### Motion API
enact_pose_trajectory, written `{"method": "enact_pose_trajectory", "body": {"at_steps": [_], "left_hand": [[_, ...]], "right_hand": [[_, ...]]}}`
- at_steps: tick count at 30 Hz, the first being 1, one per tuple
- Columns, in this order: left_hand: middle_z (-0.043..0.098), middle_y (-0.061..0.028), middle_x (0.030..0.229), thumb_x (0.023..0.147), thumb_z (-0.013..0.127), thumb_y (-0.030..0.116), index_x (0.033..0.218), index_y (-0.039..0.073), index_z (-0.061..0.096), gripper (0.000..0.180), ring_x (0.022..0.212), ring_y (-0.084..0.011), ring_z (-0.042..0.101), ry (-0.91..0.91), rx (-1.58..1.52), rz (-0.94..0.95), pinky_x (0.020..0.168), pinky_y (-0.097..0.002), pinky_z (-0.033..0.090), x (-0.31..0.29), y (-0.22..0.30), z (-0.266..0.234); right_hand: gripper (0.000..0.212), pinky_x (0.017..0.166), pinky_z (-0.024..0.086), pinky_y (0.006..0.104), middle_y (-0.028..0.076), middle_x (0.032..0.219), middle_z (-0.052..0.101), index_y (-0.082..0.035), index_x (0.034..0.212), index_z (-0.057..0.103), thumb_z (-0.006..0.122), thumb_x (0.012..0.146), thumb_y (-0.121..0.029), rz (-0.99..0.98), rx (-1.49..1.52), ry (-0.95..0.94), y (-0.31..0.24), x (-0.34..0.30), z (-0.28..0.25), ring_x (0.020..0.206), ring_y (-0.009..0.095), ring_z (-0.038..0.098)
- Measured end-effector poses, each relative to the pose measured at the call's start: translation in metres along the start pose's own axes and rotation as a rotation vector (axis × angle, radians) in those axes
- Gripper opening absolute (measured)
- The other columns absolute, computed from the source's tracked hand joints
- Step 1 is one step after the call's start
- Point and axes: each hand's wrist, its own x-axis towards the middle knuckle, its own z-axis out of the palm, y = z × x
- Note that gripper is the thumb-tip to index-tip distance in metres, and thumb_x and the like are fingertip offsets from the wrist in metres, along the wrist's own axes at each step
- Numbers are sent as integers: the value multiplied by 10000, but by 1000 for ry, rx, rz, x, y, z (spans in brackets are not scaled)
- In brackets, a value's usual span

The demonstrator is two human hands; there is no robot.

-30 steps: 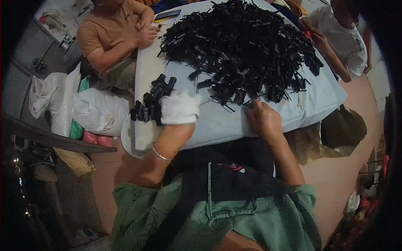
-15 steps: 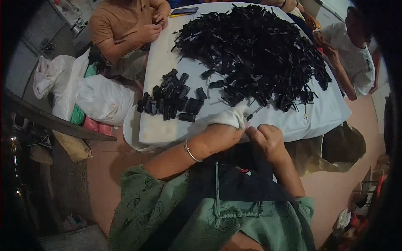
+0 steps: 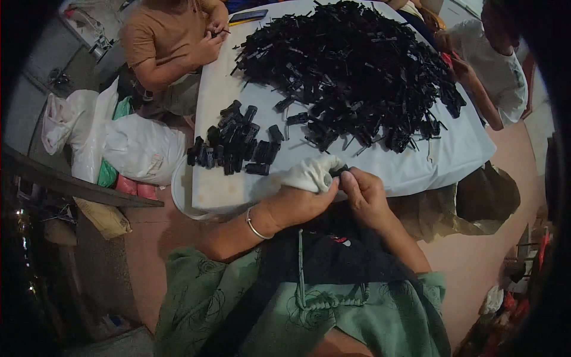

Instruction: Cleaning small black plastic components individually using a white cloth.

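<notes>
At the table's near edge, my left hand [image 3: 306,193] wears a white cloth glove [image 3: 304,172] over its fingers. Its fingers are closed around a small black plastic piece [image 3: 340,171], much of which is hidden. My right hand [image 3: 366,191] pinches the same piece from the right, thumb and fingers together. Beyond my hands rises a large pile of black plastic parts [image 3: 351,71], many with thin sticks poking out. A smaller heap of stubby black pieces [image 3: 235,137] lies to the left of it.
The white-covered table [image 3: 440,169] spans the middle. Across on the left, a person in a brown shirt [image 3: 160,41] holds something small and dark. Another person in white [image 3: 499,65] sits on the right. A phone [image 3: 248,15] lies far left; white sacks [image 3: 143,146] stand beside the table.
My hands have come closer together around the black piece and sit slightly further left in view. The whole view has shifted a little. The brown-shirted person's hands have risen slightly.
</notes>
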Motion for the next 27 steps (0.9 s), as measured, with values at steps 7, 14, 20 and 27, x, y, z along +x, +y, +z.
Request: {"method": "enact_pose_trajectory", "body": {"at_steps": [7,14,20,27], "left_hand": [[579,-147,812,768,575,85,983,-1,541,234,759,-222,578,24,393,71,662,-307,456,-2,12,1],[544,-71,945,822,543,64,1090,13,484,279,809,-136,528,139,-56,15,695,-276,456,0,-4,-6],[504,-44,951,876,448,65,1212,33,380,344,769,-52,460,58,83,-24,614,-196,430,3,-15,-13],[482,-21,726,872,448,119,1224,63,339,373,533,-63,466,-167,-322,-203,455,-204,425,-7,3,-5]], "right_hand": [[240,491,347,266,32,555,397,0,698,483,478,895,-139,79,114,81,23,-5,18,549,81,362],[122,499,371,259,58,594,447,-11,843,587,552,847,-128,104,19,-25,9,4,-2,544,92,404],[118,518,424,279,113,675,569,-8,882,606,610,777,-59,-201,-146,-26,16,5,-15,567,214,544],[85,524,379,226,26,640,495,-1,799,551,587,818,-75,57,91,-10,8,2,-10,586,73,446]]}}
